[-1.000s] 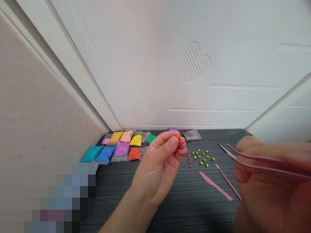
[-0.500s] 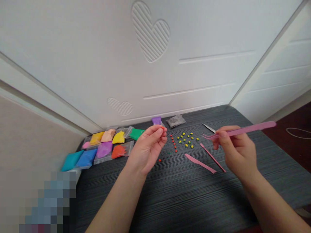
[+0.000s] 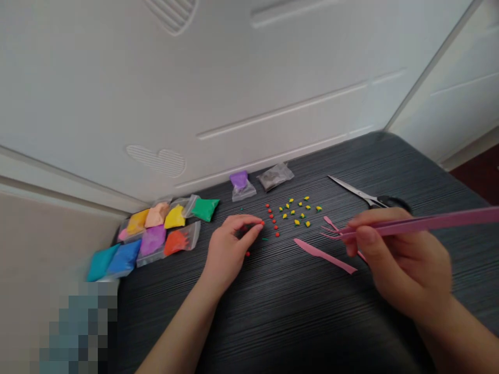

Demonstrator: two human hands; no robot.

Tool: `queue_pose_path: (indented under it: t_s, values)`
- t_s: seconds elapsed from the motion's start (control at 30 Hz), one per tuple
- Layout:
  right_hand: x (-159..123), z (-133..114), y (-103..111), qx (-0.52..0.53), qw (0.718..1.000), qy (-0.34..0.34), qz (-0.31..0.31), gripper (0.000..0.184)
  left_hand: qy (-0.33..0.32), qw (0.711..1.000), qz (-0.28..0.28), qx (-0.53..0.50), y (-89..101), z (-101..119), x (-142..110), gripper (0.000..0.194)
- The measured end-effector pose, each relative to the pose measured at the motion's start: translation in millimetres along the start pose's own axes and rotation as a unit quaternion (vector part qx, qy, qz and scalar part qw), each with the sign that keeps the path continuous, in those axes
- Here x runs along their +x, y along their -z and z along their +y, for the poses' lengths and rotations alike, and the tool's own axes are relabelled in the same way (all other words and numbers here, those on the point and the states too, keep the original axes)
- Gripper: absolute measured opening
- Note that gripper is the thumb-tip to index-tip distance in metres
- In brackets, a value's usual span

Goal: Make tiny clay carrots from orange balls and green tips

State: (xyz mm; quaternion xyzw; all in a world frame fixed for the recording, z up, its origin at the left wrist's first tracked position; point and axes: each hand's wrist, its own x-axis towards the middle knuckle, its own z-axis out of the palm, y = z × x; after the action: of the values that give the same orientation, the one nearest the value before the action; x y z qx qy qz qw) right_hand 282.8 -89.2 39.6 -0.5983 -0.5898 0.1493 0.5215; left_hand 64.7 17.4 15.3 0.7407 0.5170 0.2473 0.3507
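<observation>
My left hand [image 3: 230,249] is low over the table, thumb and forefinger pinched on a small red clay ball [image 3: 262,223]. Just right of it runs a row of several red clay balls [image 3: 274,221]. Another red ball [image 3: 248,254] lies by the thumb side, and a thin green strip [image 3: 265,239] is close to the fingertips. In my right hand [image 3: 401,259] is a pair of pink tweezers [image 3: 429,222], their tips apart and pointing left, with nothing between them. Beyond the tips are several small yellow-and-green clay pieces [image 3: 297,222].
A pink plastic knife [image 3: 325,255] and a thin pink tool [image 3: 329,222], partly behind my right hand, lie on the dark table [image 3: 273,322]. Scissors [image 3: 358,192] rest behind. Bagged coloured clay [image 3: 154,239] fills the left; purple [image 3: 239,181] and grey [image 3: 275,176] bags sit at the back.
My left hand has come down to the table with the red ball, beside the row. The right hand with the tweezers appears lower and further right. The view has tilted down.
</observation>
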Motion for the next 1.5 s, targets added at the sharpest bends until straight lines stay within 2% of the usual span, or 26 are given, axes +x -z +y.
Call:
queue_pose_path:
  t_s: [0.07,0.17,0.5,0.97,1.23,1.5]
  values:
    - [0,-1,0,0.000,1.000,0.005,-0.004,0.011,-0.040,0.998,-0.007,0.048,-1.8,-3,4,0.016]
    - [0,-1,-2,0.003,1.000,0.010,-0.005,0.011,-0.064,0.994,-0.013,0.083,-6.0,-10,9,0.016]
    - [4,-2,-1,-0.041,0.997,0.048,-0.042,0.008,-0.053,0.991,-0.023,0.122,-11.9,-17,17,0.018]
    - [2,-2,-1,-0.016,0.999,0.033,-0.035,0.006,-0.063,0.988,-0.039,0.132,-7.2,-24,17,0.019]
    - [2,-3,-1,-0.043,0.998,0.031,-0.036,0.008,-0.085,0.987,-0.047,0.129,-7.7,-24,18,0.017]
    - [3,-4,0,-0.052,0.997,0.035,-0.038,0.008,-0.071,0.986,-0.039,0.145,-10.5,-20,17,0.019]
